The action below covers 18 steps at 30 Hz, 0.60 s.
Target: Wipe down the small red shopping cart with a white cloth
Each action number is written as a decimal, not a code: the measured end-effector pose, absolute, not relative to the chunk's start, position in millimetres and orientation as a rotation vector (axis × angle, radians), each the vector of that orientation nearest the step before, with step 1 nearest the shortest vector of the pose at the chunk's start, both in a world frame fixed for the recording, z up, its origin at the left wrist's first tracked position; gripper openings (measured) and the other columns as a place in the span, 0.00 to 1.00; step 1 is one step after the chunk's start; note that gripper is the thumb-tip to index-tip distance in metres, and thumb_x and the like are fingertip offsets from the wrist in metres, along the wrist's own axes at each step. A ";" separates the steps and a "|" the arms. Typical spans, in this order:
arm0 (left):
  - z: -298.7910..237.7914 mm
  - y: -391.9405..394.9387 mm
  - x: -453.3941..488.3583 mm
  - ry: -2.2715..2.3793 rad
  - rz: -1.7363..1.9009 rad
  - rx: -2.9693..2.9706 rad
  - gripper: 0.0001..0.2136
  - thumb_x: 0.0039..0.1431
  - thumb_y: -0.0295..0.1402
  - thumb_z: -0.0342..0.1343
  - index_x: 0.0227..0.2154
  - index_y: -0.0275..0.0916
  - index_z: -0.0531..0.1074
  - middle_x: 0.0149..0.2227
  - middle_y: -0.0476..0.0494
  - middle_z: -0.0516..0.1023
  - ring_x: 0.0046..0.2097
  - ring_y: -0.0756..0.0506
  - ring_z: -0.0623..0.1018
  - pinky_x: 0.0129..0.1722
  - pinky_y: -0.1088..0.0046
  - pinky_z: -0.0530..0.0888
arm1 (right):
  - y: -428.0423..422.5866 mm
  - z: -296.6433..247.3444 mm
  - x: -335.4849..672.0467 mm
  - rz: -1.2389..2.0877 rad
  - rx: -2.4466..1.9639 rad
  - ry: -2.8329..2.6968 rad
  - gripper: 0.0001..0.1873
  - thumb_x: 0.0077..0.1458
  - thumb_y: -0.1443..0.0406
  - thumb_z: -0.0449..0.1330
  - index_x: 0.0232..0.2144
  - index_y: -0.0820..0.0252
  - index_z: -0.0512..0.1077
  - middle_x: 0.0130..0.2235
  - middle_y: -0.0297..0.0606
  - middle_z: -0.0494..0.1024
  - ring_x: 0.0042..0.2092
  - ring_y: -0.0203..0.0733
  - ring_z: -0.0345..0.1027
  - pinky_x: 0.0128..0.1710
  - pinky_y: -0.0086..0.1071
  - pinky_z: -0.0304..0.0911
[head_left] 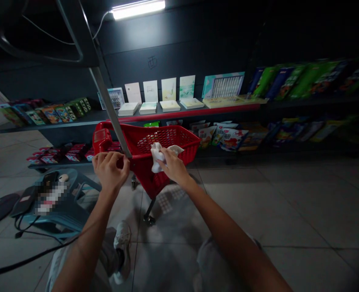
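A white cloth (156,157) is bunched in my right hand (172,163), its fingers closed around it. The cloth lies against the near side of a small red shopping cart (150,180), just below the rim. My left hand (110,167) is by the cart's red handle (102,136), to the left of a metal pole (110,107). Its fingers are curled and the thumb bends toward them; the fingertips are hidden, so what they hold, if anything, cannot be made out. The cart stands on thin legs with casters on the tiled floor.
Behind the cart, shelves (91,117) carry books (149,107), boxes and snack bags (225,136). A blue-grey plastic stool (76,219) with devices and cables stands at left. A dark frame (89,54) tops the pole. A black cable (30,259) crosses lower left.
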<state>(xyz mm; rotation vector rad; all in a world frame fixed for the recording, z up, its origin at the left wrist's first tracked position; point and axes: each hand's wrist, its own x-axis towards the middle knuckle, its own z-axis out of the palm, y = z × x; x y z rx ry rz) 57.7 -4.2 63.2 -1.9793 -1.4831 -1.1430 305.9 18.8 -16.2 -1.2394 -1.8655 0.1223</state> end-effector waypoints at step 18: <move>73.0 24.4 7.7 -1.618 -0.950 -2.081 0.16 0.58 0.51 0.63 0.35 0.42 0.76 0.40 0.36 0.76 0.55 0.30 0.67 0.55 0.51 0.68 | 86.8 -97.4 387.1 0.225 -1.459 -0.856 0.25 0.54 0.61 0.55 0.54 0.61 0.66 0.53 0.54 0.78 0.53 0.50 0.73 0.57 0.47 0.67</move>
